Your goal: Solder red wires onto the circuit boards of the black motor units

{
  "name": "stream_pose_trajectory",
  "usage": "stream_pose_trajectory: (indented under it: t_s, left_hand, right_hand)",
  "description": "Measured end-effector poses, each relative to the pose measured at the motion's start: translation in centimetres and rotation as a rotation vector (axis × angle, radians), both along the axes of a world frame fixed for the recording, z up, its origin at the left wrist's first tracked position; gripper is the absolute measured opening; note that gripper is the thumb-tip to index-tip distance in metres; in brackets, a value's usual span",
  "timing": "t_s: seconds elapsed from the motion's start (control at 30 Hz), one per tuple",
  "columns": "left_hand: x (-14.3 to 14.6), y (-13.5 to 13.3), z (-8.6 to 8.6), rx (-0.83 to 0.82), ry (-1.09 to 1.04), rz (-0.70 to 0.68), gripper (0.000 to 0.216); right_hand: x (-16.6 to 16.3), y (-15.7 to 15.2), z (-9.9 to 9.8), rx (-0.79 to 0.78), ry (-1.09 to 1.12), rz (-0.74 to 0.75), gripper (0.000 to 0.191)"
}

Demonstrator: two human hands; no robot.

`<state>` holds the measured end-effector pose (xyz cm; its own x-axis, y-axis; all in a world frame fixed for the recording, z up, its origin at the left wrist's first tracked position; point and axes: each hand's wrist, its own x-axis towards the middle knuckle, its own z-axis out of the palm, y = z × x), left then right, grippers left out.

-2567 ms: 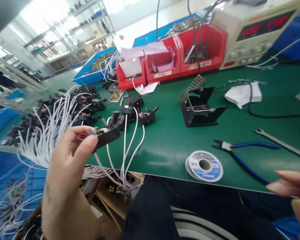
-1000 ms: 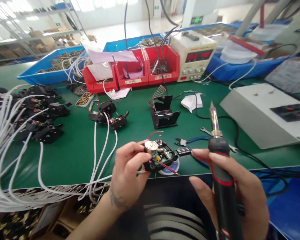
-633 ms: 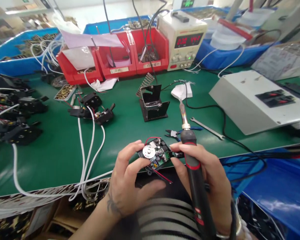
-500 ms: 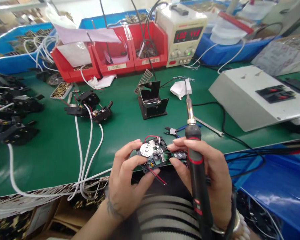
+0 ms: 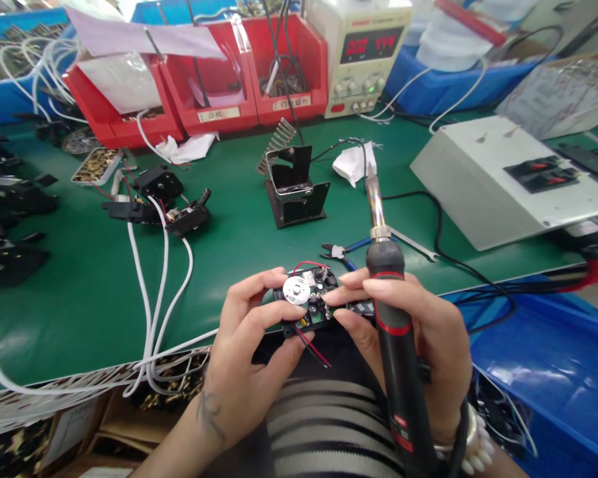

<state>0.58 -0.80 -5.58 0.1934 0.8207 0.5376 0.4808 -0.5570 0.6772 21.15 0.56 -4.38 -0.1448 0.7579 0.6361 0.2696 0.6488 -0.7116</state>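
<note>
Hands (image 5: 329, 332) nearer; red bins (image 5: 199, 93) of parts.

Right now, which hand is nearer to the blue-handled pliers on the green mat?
Right. The right hand, gripping the soldering iron, sits just below the pliers, its fingertips close to them. The left hand is farther off, down and to their left, holding the small circuit module.

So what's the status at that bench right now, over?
Left hand grips the small circuit module. Right hand clasps the soldering iron, tip up, fingertips on the module. Pliers and stand lie beyond, apart.
</note>
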Motion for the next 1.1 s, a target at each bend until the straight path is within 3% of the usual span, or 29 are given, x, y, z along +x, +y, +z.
stream_pose_trajectory:
  t_s: [0.2, 0.3, 0.47, 0.53, 0.67, 0.8, 1.0, 1.1]
  left_hand:
    - [0.5, -0.1, -0.4, -0.06, -0.211, -0.101, 0.028]
    - [0.4, -0.1, -0.7, -0.047, -0.218, -0.097, 0.029]
    - [0.0, -0.3, 0.1, 0.233, 0.068, 0.139, 0.02]
    - [-0.1, -0.3, 0.8, 0.322, 0.157, 0.157, 0.017]
    - [0.0, 0.0, 1.8, 0.199, 0.017, 0.017, 0.016]
    - [0.5, 0.0, 1.8, 0.082, -0.125, 0.106, 0.019]
    - [0.8, -0.3, 1.9, 0.06, -0.136, 0.167, 0.04]
    - [0.7, -0.3, 1.9, 0.07, -0.102, 0.144, 0.035]
  right_hand:
    - [0.5, 0.0, 0.2, 0.012, -0.108, 0.048, 0.04]
    - [0.4, 0.3, 0.2, 0.007, -0.103, 0.039, 0.039]
    - [0.6, 0.2, 0.2, -0.03, -0.1, 0.06, 0.043]
    - [0.6, -0.1, 0.2, -0.023, -0.096, 0.072, 0.043]
    - [0.3, -0.3, 0.8, -0.025, -0.109, 0.086, 0.029]
    - [0.1, 0.2, 1.7, 0.087, -0.238, 0.083, 0.018]
    - [0.0, 0.5, 1.4, -0.016, -0.117, 0.154, 0.028]
    - [0.0, 0.3, 1.1, -0.029, -0.106, 0.169, 0.033]
